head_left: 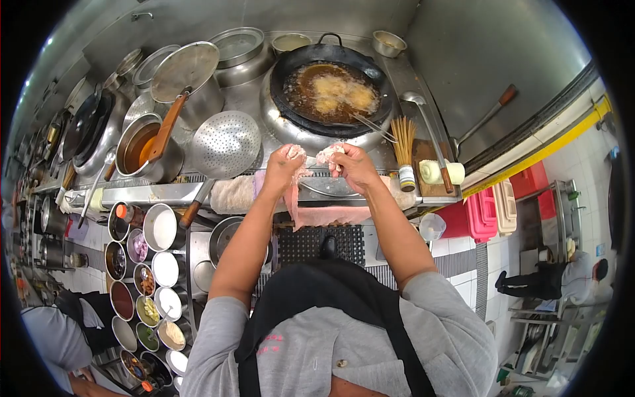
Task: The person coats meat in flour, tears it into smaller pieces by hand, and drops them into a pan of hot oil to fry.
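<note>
My left hand (283, 169) is closed around a pale, flour-coated piece of food (296, 153), its fingers whitened by the coating. Level with it, my right hand (355, 169) grips another whitish coated piece (325, 156). The exact kind of food is not clear. Both hands are held apart, just in front of a black wok (284, 73) of bubbling oil. Golden fried pieces (340, 91) float in the oil. Metal tongs (374, 126) lean over the wok's front right edge.
A perforated skimmer (227, 145) lies left of my hands beside a saucepan (173, 162). To the right are a bamboo brush (403, 142) and a ladle (430, 132). Ingredient bowls (122, 299) stand lower left. One person (575, 278) is at far right, another (56, 341) at lower left.
</note>
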`<control>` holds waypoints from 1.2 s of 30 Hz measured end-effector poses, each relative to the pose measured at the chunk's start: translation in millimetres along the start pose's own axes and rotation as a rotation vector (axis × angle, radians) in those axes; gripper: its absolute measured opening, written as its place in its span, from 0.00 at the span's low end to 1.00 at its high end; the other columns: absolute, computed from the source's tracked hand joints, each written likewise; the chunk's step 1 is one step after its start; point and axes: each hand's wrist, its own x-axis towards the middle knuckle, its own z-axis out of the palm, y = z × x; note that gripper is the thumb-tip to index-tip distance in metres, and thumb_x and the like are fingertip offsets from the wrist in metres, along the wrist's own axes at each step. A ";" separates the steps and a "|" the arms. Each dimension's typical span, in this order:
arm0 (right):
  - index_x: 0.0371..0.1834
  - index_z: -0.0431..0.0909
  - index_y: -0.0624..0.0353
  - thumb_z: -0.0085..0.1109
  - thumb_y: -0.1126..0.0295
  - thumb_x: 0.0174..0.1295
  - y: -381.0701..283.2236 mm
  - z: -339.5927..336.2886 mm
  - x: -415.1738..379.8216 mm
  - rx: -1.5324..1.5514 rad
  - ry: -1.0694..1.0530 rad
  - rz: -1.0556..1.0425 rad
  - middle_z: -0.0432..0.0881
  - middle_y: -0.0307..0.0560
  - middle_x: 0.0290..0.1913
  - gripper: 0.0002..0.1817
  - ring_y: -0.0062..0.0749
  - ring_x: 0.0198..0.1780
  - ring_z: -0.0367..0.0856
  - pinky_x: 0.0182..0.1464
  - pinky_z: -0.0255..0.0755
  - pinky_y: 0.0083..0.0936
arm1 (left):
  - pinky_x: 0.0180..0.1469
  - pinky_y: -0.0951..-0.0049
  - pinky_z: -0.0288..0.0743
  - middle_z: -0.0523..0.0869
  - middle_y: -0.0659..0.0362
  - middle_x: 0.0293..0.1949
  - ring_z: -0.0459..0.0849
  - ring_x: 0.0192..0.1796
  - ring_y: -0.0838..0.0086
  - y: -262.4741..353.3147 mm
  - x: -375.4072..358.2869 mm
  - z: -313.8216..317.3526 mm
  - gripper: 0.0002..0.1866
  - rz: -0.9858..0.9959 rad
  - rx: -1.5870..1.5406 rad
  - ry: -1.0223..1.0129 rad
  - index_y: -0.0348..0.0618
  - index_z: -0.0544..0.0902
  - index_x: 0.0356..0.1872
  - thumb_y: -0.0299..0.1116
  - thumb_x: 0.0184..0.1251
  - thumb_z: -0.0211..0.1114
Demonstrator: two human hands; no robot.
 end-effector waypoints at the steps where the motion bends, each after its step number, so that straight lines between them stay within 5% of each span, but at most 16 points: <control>1: 0.40 0.80 0.62 0.55 0.77 0.66 -3.9 -1.6 -1.1 0.027 -0.003 0.015 0.83 0.41 0.32 0.04 0.19 0.26 0.76 0.28 0.73 0.18 | 0.38 0.78 0.79 0.83 0.62 0.35 0.81 0.35 0.81 11.9 -4.5 6.3 0.04 -0.034 -0.077 -0.017 0.35 0.79 0.38 0.20 0.63 0.62; 3: 0.39 0.80 0.61 0.56 0.75 0.67 -3.0 -5.1 1.0 0.042 -0.025 0.022 0.82 0.40 0.31 0.03 0.19 0.26 0.76 0.28 0.73 0.18 | 0.39 0.76 0.81 0.83 0.62 0.36 0.82 0.36 0.80 24.8 -8.7 20.9 0.05 -0.100 -0.232 -0.045 0.35 0.79 0.40 0.21 0.64 0.62; 9: 0.39 0.80 0.62 0.59 0.74 0.64 12.8 -0.5 8.4 -0.181 0.040 -0.077 0.81 0.39 0.28 0.04 0.17 0.25 0.75 0.26 0.72 0.17 | 0.35 0.74 0.83 0.83 0.63 0.36 0.80 0.34 0.81 23.4 -6.7 27.8 0.05 -0.084 -0.017 -0.138 0.35 0.79 0.40 0.23 0.65 0.63; 14: 0.39 0.81 0.64 0.61 0.72 0.61 22.6 3.0 10.7 -0.556 0.142 -0.216 0.80 0.39 0.24 0.07 0.15 0.23 0.73 0.24 0.71 0.18 | 0.34 0.81 0.74 0.83 0.66 0.34 0.77 0.32 0.86 6.8 -5.7 26.6 0.05 -0.105 0.082 -0.109 0.37 0.82 0.40 0.25 0.66 0.64; 17: 0.37 0.81 0.64 0.61 0.72 0.60 29.2 -13.5 20.8 -0.736 0.344 -0.374 0.80 0.40 0.24 0.06 0.16 0.22 0.73 0.24 0.71 0.18 | 0.34 0.79 0.77 0.83 0.65 0.34 0.77 0.31 0.85 9.6 -15.0 34.0 0.04 -0.141 0.053 -0.128 0.37 0.81 0.39 0.25 0.66 0.64; 23: 0.42 0.79 0.62 0.59 0.75 0.64 -11.5 -42.6 15.2 -0.255 0.222 -0.082 0.81 0.39 0.28 0.05 0.20 0.26 0.76 0.33 0.71 0.16 | 0.35 0.69 0.86 0.82 0.61 0.32 0.82 0.30 0.79 8.1 -21.2 8.3 0.04 -0.199 -0.326 -0.019 0.39 0.78 0.42 0.26 0.69 0.62; 24: 0.47 0.78 0.63 0.57 0.77 0.65 -20.6 -46.3 17.2 -0.300 0.206 -0.026 0.82 0.42 0.35 0.09 0.24 0.33 0.81 0.42 0.75 0.19 | 0.34 0.70 0.85 0.82 0.61 0.32 0.82 0.29 0.78 9.3 -19.8 -0.1 0.04 -0.182 -0.382 -0.017 0.39 0.78 0.42 0.26 0.69 0.61; 28: 0.60 0.72 0.68 0.50 0.78 0.68 -39.1 -57.2 37.3 -0.073 0.178 -0.047 0.84 0.47 0.41 0.18 0.30 0.37 0.85 0.40 0.81 0.22 | 0.36 0.69 0.84 0.82 0.61 0.34 0.82 0.31 0.75 10.1 -22.0 -16.2 0.07 -0.211 -0.531 0.117 0.40 0.78 0.45 0.30 0.72 0.61; 31: 0.58 0.74 0.72 0.43 0.81 0.66 -42.9 -84.7 74.6 -0.353 0.230 -0.117 0.83 0.49 0.47 0.18 0.35 0.44 0.85 0.47 0.81 0.26 | 0.38 0.68 0.83 0.81 0.60 0.34 0.82 0.33 0.74 7.0 -24.8 -16.8 0.08 -0.237 -0.632 0.166 0.40 0.78 0.45 0.32 0.72 0.61; 36: 0.45 0.86 0.62 0.58 0.75 0.60 -70.7 -62.4 105.8 -1.056 0.375 -0.094 0.88 0.52 0.34 0.12 0.28 0.36 0.88 0.37 0.80 0.21 | 0.45 0.67 0.83 0.83 0.58 0.36 0.85 0.39 0.70 -9.5 -38.6 -17.2 0.08 -0.245 -0.651 0.103 0.37 0.79 0.42 0.32 0.72 0.61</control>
